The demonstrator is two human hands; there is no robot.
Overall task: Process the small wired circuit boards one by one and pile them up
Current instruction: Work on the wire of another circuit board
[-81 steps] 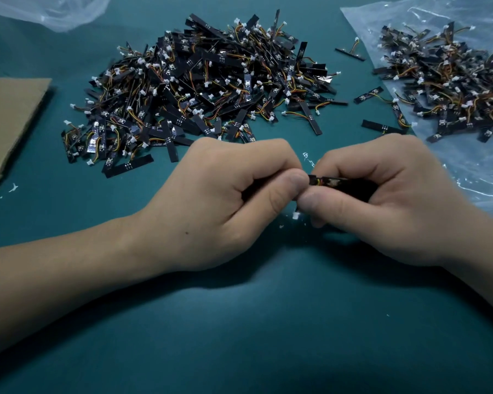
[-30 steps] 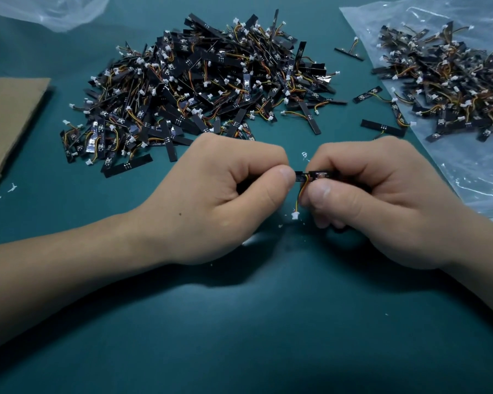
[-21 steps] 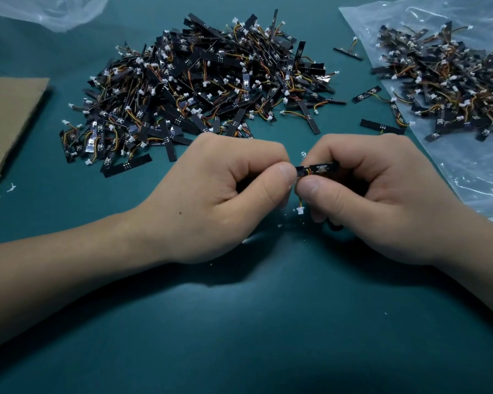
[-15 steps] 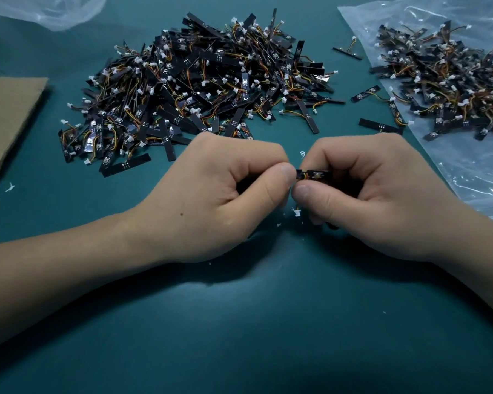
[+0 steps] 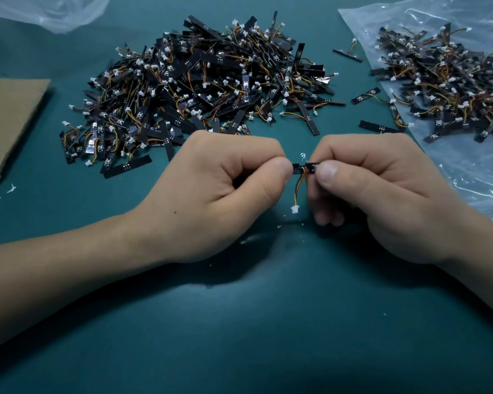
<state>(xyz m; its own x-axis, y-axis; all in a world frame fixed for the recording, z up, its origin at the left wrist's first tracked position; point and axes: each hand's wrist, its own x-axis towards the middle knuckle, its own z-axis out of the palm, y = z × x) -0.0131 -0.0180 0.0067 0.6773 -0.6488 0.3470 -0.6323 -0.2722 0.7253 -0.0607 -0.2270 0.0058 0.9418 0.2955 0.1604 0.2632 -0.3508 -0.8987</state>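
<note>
Pinching circuit board [image 5: 304, 168] between left hand [image 5: 211, 194], right hand [image 5: 382, 194], wire [image 5: 298, 189] dangling below

left hand [image 5: 211, 194] and right hand [image 5: 382, 194] pinching one circuit board [image 5: 303, 168], big pile [image 5: 197, 89] behind

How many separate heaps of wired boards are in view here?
2: a large heap on the bare mat beyond the left hand, a smaller heap on the plastic sheet at right. Loose strays lie between; the smaller heap runs off frame.

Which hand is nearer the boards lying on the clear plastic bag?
Right. The right hand sits beside the edge of the clear plastic bag, just below its boards; the left hand is farther left, beyond the held board.
</note>
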